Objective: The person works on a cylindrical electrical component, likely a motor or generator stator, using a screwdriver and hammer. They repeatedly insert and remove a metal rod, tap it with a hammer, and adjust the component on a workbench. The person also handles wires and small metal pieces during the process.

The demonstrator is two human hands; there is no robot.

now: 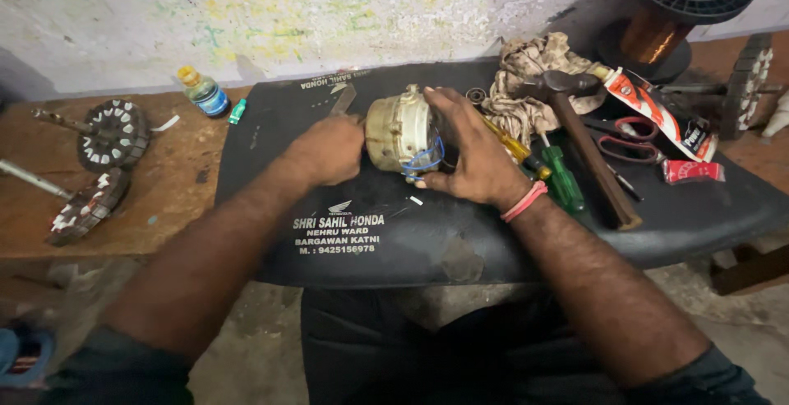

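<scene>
Motor housing (399, 132), cream metal w/ blue wires at its front, sits mid black surface (460, 232), gripped between our hands. Left hand (329, 149) is clenched vs. its left end, a flat metal tool (342, 99) sticking up behind; right hand (470, 152) wraps its right side. Small bottle (205, 93) w/ blue liquid stands upright on wooden bench (177, 183), near two stators (113, 134). Right of us: rag (526, 85), hammer (588, 146), green screwdriver (564, 179), copper wire spool (670, 19). Paint-flecked wall (288, 11) behind.
</scene>
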